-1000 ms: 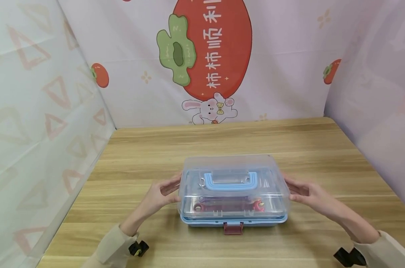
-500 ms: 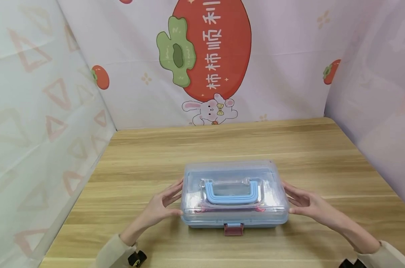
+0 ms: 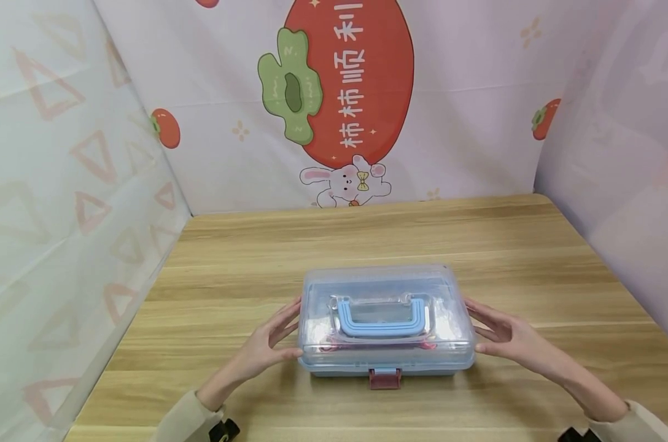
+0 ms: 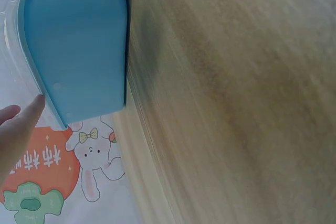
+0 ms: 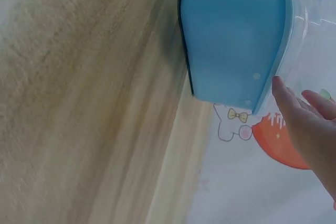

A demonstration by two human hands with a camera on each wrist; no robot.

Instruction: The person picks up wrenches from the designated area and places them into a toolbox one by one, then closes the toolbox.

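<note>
A toolbox with a clear lid and a light blue base stands on the table, its lid lying down over the base. On the lid a blue handle lies folded toward the front. The dark red latch at the front sticks outward, away from the lid. Through the plastic, pink ends of a wrench show faintly. My left hand touches the lid's left side with fingers and thumb spread and fairly straight. Likewise, my right hand touches the right side.
The wood-grain table extends around the toolbox on all sides. Behind it hangs a printed cloth with a large persimmon and a rabbit. Pale cloth walls flank the table.
The lid, raised at the front a second ago, has come down onto the base, both hands at its sides. Over the last half second hardly anything has moved.
</note>
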